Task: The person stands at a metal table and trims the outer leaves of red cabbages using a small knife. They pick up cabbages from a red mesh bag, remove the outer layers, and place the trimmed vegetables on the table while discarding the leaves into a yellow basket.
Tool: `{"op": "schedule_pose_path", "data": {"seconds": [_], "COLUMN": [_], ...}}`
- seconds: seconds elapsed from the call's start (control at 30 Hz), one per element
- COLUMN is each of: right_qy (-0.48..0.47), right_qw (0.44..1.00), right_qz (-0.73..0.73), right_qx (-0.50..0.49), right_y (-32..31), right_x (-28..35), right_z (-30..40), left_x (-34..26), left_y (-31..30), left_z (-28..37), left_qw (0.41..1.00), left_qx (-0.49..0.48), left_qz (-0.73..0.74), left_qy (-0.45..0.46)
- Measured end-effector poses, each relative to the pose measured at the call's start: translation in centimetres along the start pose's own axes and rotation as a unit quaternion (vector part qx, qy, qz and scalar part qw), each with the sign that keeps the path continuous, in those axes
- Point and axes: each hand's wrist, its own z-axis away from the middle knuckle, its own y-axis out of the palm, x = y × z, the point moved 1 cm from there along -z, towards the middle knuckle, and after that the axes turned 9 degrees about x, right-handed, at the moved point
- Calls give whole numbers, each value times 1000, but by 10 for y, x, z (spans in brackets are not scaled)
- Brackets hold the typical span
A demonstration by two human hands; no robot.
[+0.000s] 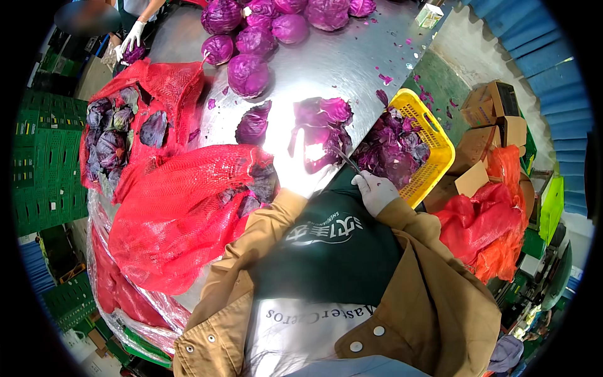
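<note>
My left hand [299, 167], white-gloved and washed out by glare, rests against a red cabbage [322, 146] near the edge of the metal table [301, 66]. A knife [346, 159] is gripped in my gloved right hand [375, 191], its blade pointing at the cabbage. Loose purple leaves [335, 110] lie just beyond the cabbage, and one large leaf [253, 123] lies to the left. Beside my right hand, a yellow plastic crate [435, 155] holds many torn cabbage leaves [395, 148]. Glare hides the exact contact of the left fingers.
Several red cabbages [248, 75] sit at the table's far side. Red mesh sacks [174, 212] with cabbages [111, 148] lie to the left. A co-worker's gloved hand [133, 36] touches a cabbage at the upper left. Cardboard boxes [478, 106] and red netting [476, 221] stand at the right.
</note>
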Motion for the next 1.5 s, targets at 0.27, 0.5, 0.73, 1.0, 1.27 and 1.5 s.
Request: {"op": "schedule_pose_path", "data": {"seconds": [0.27,0.5,0.73,1.0,1.27,1.5], "right_qy": [9,15,-138,95,49,128], "right_qw": [998,979,931,994,999,991], "right_qz": [10,193,256,-53,18,35], "right_qx": [-61,-69,-221,-29,-8,-34], "right_y": [7,5,-15,-21,-40,-41], "right_x": [-1,-75,-66,28,22,12], "right_z": [-4,-32,-27,-81,-96,-97], "left_x": [-4,-4,-2,0,-12,-25], "left_y": [-2,6,7,5,-4,-3], "left_z": [-2,0,1,0,-2,-7], "left_qw": [999,1000,999,999,999,995], "left_qx": [37,-12,-38,-18,43,16], "left_qz": [-19,-3,-24,-18,-32,-70], "left_qy": [-16,7,7,20,-7,62]}}
